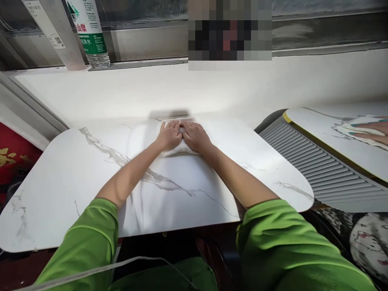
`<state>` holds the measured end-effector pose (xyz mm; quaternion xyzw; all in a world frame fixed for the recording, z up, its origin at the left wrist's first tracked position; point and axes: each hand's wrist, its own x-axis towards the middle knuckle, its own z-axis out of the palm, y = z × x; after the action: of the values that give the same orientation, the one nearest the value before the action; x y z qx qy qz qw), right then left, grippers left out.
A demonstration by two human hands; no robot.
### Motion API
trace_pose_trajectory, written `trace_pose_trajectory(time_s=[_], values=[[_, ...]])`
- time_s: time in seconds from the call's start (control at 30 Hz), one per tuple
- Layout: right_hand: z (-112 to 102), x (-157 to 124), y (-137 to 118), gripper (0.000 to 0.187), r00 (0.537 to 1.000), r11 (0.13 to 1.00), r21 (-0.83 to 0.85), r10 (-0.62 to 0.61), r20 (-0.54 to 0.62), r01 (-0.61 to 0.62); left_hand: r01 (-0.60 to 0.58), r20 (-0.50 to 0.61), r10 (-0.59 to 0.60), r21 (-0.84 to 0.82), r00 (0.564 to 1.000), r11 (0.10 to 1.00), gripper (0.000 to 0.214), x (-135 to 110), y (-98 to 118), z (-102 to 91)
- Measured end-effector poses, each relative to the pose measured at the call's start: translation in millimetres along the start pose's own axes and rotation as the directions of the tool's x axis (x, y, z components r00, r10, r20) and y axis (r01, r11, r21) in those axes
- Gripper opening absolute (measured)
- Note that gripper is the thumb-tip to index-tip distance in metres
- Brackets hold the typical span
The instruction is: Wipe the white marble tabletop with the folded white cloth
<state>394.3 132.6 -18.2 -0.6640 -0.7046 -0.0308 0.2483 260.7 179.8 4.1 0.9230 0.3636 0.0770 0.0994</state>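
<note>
Both my hands are side by side near the far edge of a white marble-patterned table (188, 202), pressing down on a folded white cloth (180, 151). My left hand (170, 136) has its fingers together and curved over the cloth. Right beside it, my right hand (196, 137) grips the cloth the same way, and the two hands touch or nearly touch. Most of the cloth is hidden under them; its near edge shows below the palms. Both arms stretch forward from green sleeves.
On the ledge behind the table stand a water bottle (93, 44) and a frosted plastic bottle (60, 36). At right, past a grey ribbed panel (321, 161), another person's hand (372, 131) rests on a white cloth on a second table (321, 121). A pale cord (121, 264) crosses my lap.
</note>
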Motion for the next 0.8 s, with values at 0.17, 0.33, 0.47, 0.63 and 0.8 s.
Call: trace_pose_trajectory(time_s=[0.17,0.33,0.47,0.63,0.8], values=[[12,32,17,0.037,0.999,0.999,0.018,-0.043,-0.021,0.043,0.021,-0.024,-0.021,-0.003,0.999,1.0,0.053,27,-17,-0.5],[17,46,23,0.037,0.999,0.999,0.013,-0.029,-0.017,0.03,0.045,-0.054,-0.046,-0.007,0.998,0.999,0.052,41,-23,2.1],[14,40,18,0.036,0.999,1.0,-0.008,-0.03,-0.019,0.03,0.044,-0.051,-0.043,0.016,0.998,0.999,0.052,38,-22,2.9],[4,15,-4,0.041,0.999,1.0,-0.025,-0.006,0.038,0.007,0.028,-0.028,-0.027,0.05,0.999,0.998,0.053,9,-14,0.3],[-6,-28,-36,0.046,0.995,0.997,-0.014,-0.074,0.06,0.075,0.038,-0.008,-0.038,0.084,0.999,0.996,0.055,-50,3,-2.6]])
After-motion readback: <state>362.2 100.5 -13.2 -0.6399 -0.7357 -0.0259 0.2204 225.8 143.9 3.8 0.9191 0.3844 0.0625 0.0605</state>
